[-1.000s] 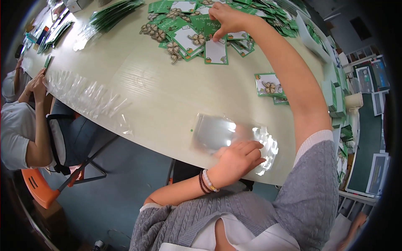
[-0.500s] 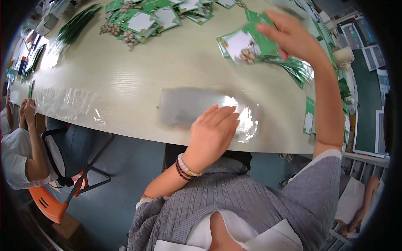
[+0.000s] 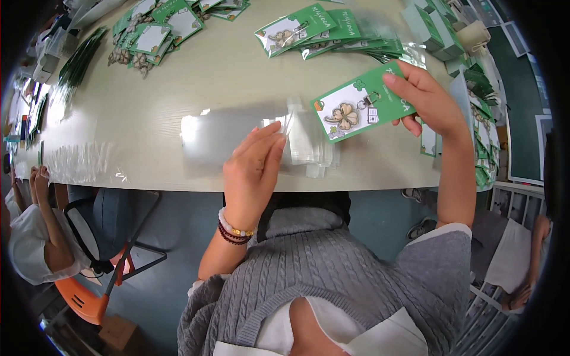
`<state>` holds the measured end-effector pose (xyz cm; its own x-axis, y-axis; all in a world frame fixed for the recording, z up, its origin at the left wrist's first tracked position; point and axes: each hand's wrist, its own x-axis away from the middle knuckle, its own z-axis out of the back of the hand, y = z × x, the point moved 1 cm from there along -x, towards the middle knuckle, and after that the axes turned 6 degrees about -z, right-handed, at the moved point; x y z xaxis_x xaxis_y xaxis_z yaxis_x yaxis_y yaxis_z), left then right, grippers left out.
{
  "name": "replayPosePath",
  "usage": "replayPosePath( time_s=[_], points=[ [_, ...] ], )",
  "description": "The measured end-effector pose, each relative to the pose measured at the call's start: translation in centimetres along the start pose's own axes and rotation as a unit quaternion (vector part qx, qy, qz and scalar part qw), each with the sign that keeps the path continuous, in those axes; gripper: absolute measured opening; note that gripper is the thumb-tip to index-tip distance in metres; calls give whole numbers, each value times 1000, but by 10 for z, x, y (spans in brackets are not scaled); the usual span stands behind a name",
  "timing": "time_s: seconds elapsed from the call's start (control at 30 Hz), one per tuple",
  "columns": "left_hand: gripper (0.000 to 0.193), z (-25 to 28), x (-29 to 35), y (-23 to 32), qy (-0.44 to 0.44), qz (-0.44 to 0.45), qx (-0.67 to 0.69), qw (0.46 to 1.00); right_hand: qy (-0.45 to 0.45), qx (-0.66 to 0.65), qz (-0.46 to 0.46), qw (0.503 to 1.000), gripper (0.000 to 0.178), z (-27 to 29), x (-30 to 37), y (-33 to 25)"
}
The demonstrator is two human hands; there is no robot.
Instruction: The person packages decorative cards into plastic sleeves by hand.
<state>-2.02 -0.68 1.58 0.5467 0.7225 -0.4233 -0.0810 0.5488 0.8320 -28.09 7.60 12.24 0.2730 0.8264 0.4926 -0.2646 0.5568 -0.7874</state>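
Note:
My right hand point(image 3: 428, 101) pinches one end of a green-and-white card point(image 3: 380, 89), thumb on top. Fixed to its face is a clover-shaped keychain point(image 3: 344, 117) with a metal clasp. The card is tilted above the table, just right of a stack of clear plastic bags point(image 3: 217, 133). Over these bags is my left hand point(image 3: 252, 160), its fingers stretched out and the fingertips at the raised edge of the top bag. Whether they grip that edge is hard to make out.
Carded keychains lie in a fanned row point(image 3: 323, 32) beyond my right hand and in a pile point(image 3: 157, 32) at the far left. Clear bags point(image 3: 80, 160) lie left, near another person's hands point(image 3: 39, 181). Green boxes point(image 3: 436, 32) stand far right. The table's near edge curves before me.
My right hand has come nearer from the far cards, holding a single carded keychain. The other cards it was over now lie on the table. My left hand's fingertips have risen at the bag edge.

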Motion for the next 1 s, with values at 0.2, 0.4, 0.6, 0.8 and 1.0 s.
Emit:
replayPosePath(
  time_s=[0.2, 0.4, 0.6, 0.8, 1.0],
  points=[
    [13, 3, -3, 4, -19, 77, 23, 997, 55, -183, -3, 982, 28, -37, 19, 35],
    [22, -5, 0, -4, 4, 15, 13, 1000, 165, -371, 75, 911, 38, -79, 38, 65],
    [24, -5, 3, 0, -16, 8, -12, 1000, 129, -366, 85, 918, 39, -91, 45, 55],
    [47, -5, 14, 25, -87, -237, -140, 957, 103, -338, 79, 932, 38, -87, 49, 52],
    [67, -15, 4, 26, -188, -210, -197, 939, 77, -355, 80, 928, 37, -90, 50, 51]
  ],
)
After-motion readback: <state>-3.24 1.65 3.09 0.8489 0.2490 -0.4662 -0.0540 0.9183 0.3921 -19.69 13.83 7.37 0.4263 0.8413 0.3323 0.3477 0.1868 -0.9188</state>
